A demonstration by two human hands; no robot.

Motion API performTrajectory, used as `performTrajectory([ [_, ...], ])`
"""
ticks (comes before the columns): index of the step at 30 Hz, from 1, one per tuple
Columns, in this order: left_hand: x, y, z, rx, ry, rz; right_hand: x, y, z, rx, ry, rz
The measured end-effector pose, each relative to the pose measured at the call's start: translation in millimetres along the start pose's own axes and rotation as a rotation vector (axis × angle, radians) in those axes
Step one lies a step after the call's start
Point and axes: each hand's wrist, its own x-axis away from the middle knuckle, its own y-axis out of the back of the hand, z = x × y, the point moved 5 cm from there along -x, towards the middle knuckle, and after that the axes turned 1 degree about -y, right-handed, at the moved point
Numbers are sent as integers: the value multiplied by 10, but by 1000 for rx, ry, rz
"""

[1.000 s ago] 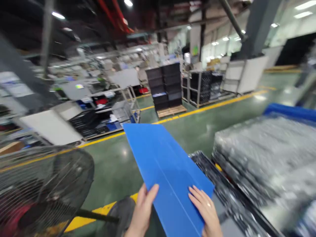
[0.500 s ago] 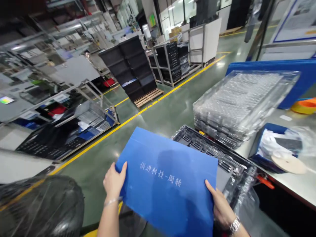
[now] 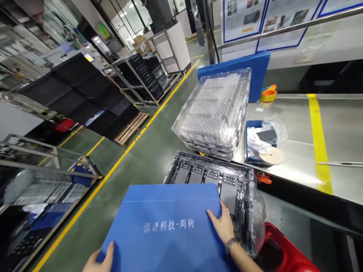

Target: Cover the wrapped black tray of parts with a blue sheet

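Note:
A flat blue sheet with a line of white Chinese characters fills the lower middle of the view. My left hand grips its left edge, thumb on top, partly cut off by the bottom of the picture. At its right edge my right hand holds on, thumb on the face and the other fingers mostly hidden. Beyond the sheet, and partly covered by it, lies a black tray with grey flat pieces in its compartments and clear plastic film around it.
Clear plastic trays are stacked behind the black tray. On the metal bench to the right are a blue bin with white cloth and a yellow tape roll. A red plastic object stands low on the right.
The view has swung right, bringing more of the bench into sight. Both hands still hold the blue sheet, which now sits lower in the view, with more of the black tray showing.

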Motion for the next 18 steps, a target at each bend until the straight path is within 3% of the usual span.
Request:
performTrajectory([
  [2, -85, -221, -391, 24, -114, 57, -145, 168, -28, 190, 56, -109],
  [5, -263, -663, -1074, 136, -375, -13, -450, 406, -173, 331, 90, -275],
  [9, -590, -1319, -1872, 235, -705, -46, -820, 513, -329, 545, 133, -440],
  [13, -891, -1765, -2369, 154, -941, -26, -834, 314, -318, 750, 78, -599],
  [15, -953, -1911, -2530, 119, -1093, -24, -754, 80, -260, 730, 94, -630],
  [18, -928, -2203, -2691, 89, -1334, 106, -678, -334, -225, 670, 124, -598],
])
